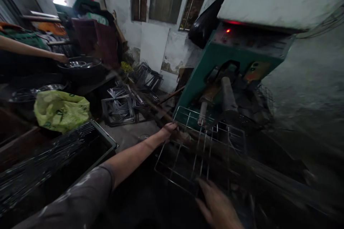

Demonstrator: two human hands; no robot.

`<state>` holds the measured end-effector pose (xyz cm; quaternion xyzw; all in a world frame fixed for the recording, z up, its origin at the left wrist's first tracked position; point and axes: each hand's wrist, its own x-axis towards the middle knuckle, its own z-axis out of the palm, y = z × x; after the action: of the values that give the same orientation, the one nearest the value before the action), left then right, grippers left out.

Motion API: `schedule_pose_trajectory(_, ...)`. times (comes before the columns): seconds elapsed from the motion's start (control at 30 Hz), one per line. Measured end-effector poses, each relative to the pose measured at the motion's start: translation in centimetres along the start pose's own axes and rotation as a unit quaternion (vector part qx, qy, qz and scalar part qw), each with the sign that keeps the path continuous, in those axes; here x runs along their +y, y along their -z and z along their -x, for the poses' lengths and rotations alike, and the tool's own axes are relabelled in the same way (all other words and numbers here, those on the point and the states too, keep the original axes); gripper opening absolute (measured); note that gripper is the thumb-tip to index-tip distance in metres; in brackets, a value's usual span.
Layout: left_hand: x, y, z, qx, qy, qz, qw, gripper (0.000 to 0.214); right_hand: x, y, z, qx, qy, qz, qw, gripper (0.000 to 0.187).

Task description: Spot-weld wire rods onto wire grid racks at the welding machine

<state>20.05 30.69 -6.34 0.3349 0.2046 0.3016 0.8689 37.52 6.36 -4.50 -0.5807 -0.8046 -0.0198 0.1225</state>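
A wire rack is held tilted in front of a green machine, just below its metal rods. My left hand is closed on the rack's left edge, with the arm stretched out. At the near edge of the rack is my right hand, blurred by motion; its thumb and fingers look apart, with a dark gap between them. Whether it touches the wire is unclear. The thick rod and a thinner rod of the machine point down toward the rack.
A dark bin with many thin wire pieces stands at the lower left, beside a yellow-green bag. Wire frames are piled on the floor ahead. At the left, another person's hand reaches to a black basin.
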Motion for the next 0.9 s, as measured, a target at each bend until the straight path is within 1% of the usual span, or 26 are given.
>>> schedule_pose_trajectory(0.03, 0.0, -0.1, 0.1, -0.002, 0.001, 0.003, 1.0, 0.034, 0.0, 0.1, 0.0, 0.002, 0.0, -0.001, 1.0, 0.043)
schedule_pose_trajectory(0.17, 0.3, -0.6, 0.7, -0.012, -0.006, 0.002, 1.0, 0.03, -0.3, 0.0, 0.3, -0.03, -0.029, -0.014, 0.999, 0.043)
schedule_pose_trajectory(0.23, 0.4, -0.9, 0.9, -0.011, -0.007, -0.006, 1.0, 0.03, -0.3, -0.1, 0.4, -0.037, -0.038, -0.01, 0.999, 0.043)
schedule_pose_trajectory(0.33, 0.6, -1.2, 0.7, 0.007, -0.016, -0.003, 1.0, 0.031, 0.2, 0.3, 0.2, -0.035, -0.049, -0.001, 0.998, 0.045)
schedule_pose_trajectory(0.43, 0.9, -1.2, -0.1, 0.028, -0.033, 0.012, 0.999, 0.031, 1.5, 1.4, -0.5, -0.031, -0.064, 0.001, 0.997, 0.048)
schedule_pose_trajectory(0.53, 1.5, -1.1, -1.2, 0.048, -0.056, 0.045, 0.996, 0.029, 3.1, 2.9, -1.8, -0.003, -0.089, 0.027, 0.996, 0.047)
schedule_pose_trajectory(0.63, 2.3, -0.9, -2.2, 0.079, -0.073, 0.071, 0.992, 0.029, 4.9, 4.1, -3.4, 0.051, -0.101, 0.071, 0.991, 0.039)
schedule_pose_trajectory(0.7, 2.9, -0.6, -2.8, 0.098, -0.084, 0.072, 0.989, 0.031, 6.2, 4.4, -4.7, 0.068, -0.103, 0.092, 0.988, 0.034)
schedule_pose_trajectory(0.77, 3.5, -0.2, -3.5, 0.121, -0.102, 0.072, 0.985, 0.032, 7.6, 4.6, -6.3, 0.061, -0.108, 0.096, 0.988, 0.029)
schedule_pose_trajectory(0.9, 4.7, 0.9, -5.4, 0.149, -0.134, 0.089, 0.976, 0.03, 10.3, 4.9, -9.8, 0.024, -0.136, 0.076, 0.988, 0.022)
